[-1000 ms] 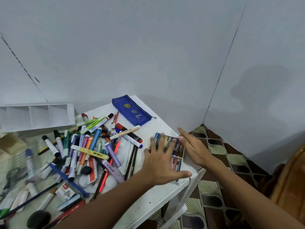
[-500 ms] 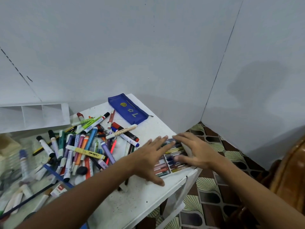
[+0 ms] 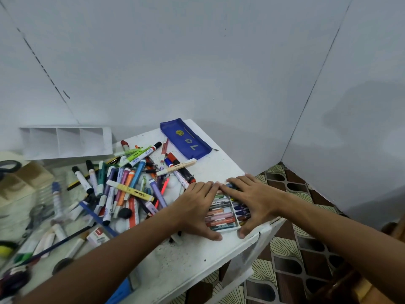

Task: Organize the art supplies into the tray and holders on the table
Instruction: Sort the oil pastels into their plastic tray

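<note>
A small white tray of crayons [image 3: 222, 213] lies near the table's right front corner. My left hand [image 3: 196, 208] lies flat against its left side, fingers straight and thumb near the front edge. My right hand [image 3: 252, 198] covers its right side and far end, fingers straight, thumb down by the front corner. The fingertips of both hands nearly meet over the tray's far end. A heap of markers and pens [image 3: 131, 183] spreads to the left of my left hand. Behind the heap stands a white divided holder [image 3: 65, 141].
A blue pencil case [image 3: 186, 139] lies at the back corner of the white table [image 3: 186, 260]. A beige holder [image 3: 24, 178] with scissors [image 3: 8, 166] and more tubes and pens sits at far left. The table edge and patterned floor [image 3: 295, 249] are close on the right.
Both hands have closed in around the crayon tray, which has turned and slid nearer the table corner. My right hand moved from beside it onto its far end.
</note>
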Demonstrator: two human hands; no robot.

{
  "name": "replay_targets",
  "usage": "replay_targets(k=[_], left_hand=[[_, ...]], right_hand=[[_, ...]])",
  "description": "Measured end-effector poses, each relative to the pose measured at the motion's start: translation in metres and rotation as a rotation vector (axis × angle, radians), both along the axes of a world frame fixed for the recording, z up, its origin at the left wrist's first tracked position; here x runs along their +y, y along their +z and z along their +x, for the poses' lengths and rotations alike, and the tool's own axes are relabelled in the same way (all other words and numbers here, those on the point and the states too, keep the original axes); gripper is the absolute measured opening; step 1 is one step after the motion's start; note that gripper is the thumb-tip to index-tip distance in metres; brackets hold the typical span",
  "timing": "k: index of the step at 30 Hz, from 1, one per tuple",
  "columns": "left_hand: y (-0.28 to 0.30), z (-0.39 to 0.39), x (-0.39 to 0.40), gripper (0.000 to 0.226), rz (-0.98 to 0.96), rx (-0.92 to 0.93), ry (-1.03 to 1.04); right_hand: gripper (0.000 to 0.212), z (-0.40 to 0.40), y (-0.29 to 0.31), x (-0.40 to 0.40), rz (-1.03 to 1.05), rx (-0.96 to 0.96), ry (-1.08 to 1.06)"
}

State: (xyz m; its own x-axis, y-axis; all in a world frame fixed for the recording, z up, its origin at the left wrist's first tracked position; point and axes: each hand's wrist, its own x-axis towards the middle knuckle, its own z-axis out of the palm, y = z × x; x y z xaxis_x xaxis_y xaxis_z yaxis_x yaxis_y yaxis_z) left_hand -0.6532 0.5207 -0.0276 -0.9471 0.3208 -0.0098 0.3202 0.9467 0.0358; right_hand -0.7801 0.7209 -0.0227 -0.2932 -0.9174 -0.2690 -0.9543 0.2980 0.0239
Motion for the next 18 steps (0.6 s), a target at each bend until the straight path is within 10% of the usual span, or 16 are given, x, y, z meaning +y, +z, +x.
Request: replay_targets(k=[18], left_hand=[[0.078, 0.049, -0.075, 0.124, -0.011, 0.048, 0.196]], right_hand=[[0.122, 0.025, 0.077, -0.084, -0.152, 0.142, 0.134]])
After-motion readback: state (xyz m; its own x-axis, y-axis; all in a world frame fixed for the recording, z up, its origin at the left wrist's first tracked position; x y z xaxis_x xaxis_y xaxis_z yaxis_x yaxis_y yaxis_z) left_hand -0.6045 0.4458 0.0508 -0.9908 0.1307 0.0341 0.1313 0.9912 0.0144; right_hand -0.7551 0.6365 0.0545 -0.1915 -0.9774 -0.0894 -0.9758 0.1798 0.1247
